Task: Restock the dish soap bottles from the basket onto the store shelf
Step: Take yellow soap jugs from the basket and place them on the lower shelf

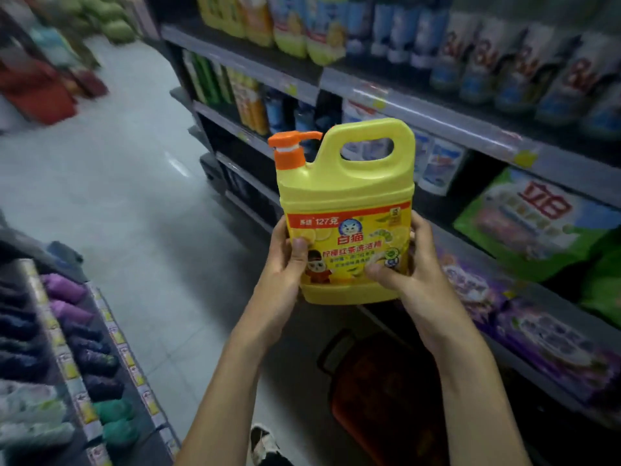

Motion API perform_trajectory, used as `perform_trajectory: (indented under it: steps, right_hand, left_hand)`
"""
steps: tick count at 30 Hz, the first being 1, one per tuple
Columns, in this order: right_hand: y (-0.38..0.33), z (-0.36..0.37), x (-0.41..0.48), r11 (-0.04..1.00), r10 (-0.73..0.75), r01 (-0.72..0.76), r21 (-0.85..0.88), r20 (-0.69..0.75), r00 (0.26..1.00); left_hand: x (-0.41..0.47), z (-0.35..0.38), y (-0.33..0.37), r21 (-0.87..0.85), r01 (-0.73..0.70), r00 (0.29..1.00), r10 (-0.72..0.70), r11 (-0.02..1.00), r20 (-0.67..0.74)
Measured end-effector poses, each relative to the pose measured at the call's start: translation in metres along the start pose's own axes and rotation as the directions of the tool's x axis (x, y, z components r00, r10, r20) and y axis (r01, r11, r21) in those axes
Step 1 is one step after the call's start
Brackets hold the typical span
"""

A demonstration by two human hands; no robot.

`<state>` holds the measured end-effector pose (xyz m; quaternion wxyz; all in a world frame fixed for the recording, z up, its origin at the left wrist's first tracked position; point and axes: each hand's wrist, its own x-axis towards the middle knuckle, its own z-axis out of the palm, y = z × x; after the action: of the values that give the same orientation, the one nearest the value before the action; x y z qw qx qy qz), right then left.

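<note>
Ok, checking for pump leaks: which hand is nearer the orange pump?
Left. The left hand grips the dish soap bottle below the orange pump; the right hand grips its far side.

Upright yellow dish soap bottle [346, 210], orange-pumped

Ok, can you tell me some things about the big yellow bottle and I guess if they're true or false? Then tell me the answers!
1. Both hands hold the yellow bottle. True: the left hand and the right hand grip its lower half.
2. The pump on top is blue. False: the pump is orange.
3. The bottle is lying on its side. False: it is held upright, with the pump at the top.
4. A basket sits on the floor below the arms. True.
5. The bottle already stands on the shelf. False: it is held in the air in front of the shelf.
</note>
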<state>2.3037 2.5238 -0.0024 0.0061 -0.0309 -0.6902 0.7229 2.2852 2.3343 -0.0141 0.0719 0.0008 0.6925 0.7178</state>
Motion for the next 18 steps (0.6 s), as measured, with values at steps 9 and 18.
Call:
perform_trajectory:
  steps: [9, 18]
  right_hand:
    - [-0.038, 0.186, 0.079, 0.993, -0.112, 0.116, -0.012, 0.178, 0.978]
    - [-0.034, 0.279, 0.149, 0.992, -0.092, 0.11, -0.065, 0.236, 0.967]
  left_hand:
    - [0.039, -0.183, 0.062, 0.015, -0.099, 0.979, 0.1, 0.995, -0.177]
    - [0.093, -0.28, 0.059, -0.053, -0.134, 0.963, 0.118, 0.99, -0.241]
